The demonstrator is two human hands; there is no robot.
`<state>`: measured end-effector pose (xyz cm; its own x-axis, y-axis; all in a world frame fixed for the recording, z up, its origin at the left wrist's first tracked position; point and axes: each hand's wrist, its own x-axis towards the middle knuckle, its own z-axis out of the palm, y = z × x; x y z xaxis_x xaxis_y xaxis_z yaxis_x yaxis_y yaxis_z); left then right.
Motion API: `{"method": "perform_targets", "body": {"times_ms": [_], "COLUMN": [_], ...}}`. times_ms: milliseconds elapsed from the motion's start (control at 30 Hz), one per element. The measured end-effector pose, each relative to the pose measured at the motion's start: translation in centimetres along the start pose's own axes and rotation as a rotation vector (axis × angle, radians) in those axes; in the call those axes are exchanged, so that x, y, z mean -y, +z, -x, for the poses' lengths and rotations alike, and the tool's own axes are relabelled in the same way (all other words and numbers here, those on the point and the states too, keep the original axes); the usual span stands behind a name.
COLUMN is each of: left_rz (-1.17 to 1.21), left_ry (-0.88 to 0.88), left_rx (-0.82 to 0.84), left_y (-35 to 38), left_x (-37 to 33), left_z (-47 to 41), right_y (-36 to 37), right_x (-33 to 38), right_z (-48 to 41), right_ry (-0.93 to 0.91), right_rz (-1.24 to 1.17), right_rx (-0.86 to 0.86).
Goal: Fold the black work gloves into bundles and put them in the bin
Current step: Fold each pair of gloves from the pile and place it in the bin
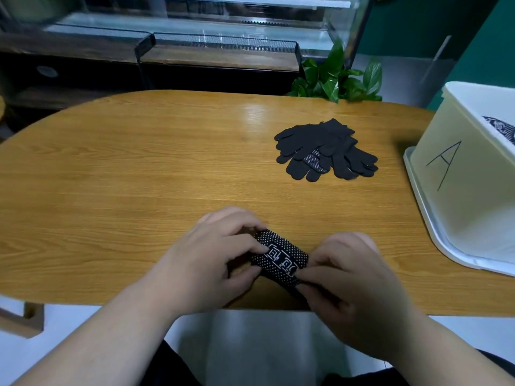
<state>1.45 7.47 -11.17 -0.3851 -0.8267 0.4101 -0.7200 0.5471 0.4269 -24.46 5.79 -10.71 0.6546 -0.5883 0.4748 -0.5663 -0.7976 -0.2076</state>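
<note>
A: While both hands are working at the near edge of the table [139, 168], what are they holding?

B: The left hand [211, 254] is gripping one end of a rolled glove bundle [281, 259], with its fingers curling over the top and its thumb coming in from the near side. The right hand [354, 282] is pinching the other end.

A: Which face is showing?

B: White grip dots and a printed white mark are facing up.

A: Other gloves?

B: A loose pile of black gloves [326, 149] is lying farther back, right of centre, well apart from the hands.

A: Bin?

B: The white bin [468, 174], marked "A", is sitting at the table's right end. Something dark with a pale pattern is showing inside its rim. The frame edge is cropping it, so I cannot tell what it is.
</note>
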Motion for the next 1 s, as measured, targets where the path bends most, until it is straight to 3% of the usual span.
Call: {"method": "perform_targets", "body": {"times_ms": [200,400,567,800,1000], "left_rz": [0.015,0.061,0.138,0.069,0.104], "left_ry": [-0.014,-0.019,-0.039,-0.034,-0.258], "left_rx": [0.068,0.057,0.115,0.145,0.011], "left_y": [-0.2,0.1,0.0,0.8,1.0], "left_x": [-0.6,-1.2,-2.0,-2.4,-2.0], "left_z": [-0.1,-0.1,-0.2,-0.5,-1.4], "right_y": [0.3,-0.3,0.1,0.0,-0.4], "right_x": [-0.6,0.4,0.4,0.4,-0.2], "right_z": [-0.5,-0.8,-1.1,-1.1,-1.1], "right_ry": [0.197,0.343,0.402,0.431,0.401], "right_rz": [0.17,0.177,0.088,-0.103,-0.209], "right_rx": [0.051,0.054,0.115,0.225,0.266]}}
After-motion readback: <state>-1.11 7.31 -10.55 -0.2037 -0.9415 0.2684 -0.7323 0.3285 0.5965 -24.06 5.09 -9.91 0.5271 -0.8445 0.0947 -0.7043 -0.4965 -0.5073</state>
